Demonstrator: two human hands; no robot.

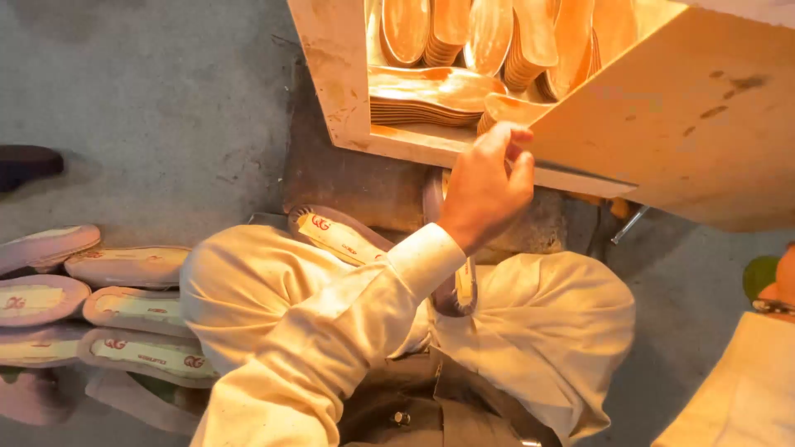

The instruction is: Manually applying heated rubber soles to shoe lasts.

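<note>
The person sits cross-legged on a concrete floor (166, 124), looking down at their own knees in pale cloth. One hand (487, 186), coming from the left of the view in a cream sleeve (348, 323), reaches up to the open front of a wooden box (331, 74) that glows with warm light. Which hand it is cannot be told for certain from this angle; it reads as the left. Its fingers (512, 141) are curled together at the lower lip of the box, fingertips touching the near end of a shoe insole (509, 108) that sticks out over the edge. Whether the fingers have closed on that insole or merely rest against it cannot be told, since the thumb side is hidden. The other hand is out of sight.

Inside the box, more insoles (431, 87) lie in flat stacks, and others stand on end (489, 33) in rows behind them. They look thin, light and somewhat flexible, likely to bend if lifted by one tip; a pinch across the heel end, thumb under and fingers over, seems the steadier hold. Warmed, they may be softer and any glue on them tacky.

Across the person's lap lie two soles (335, 236), one partly under the forearm (460, 294). To the left, on the floor, finished soles with pinkish rims (124, 265) sit in overlapping rows, well apart from the box. A dark shoe tip (25, 161) shows at the far left edge.
</note>
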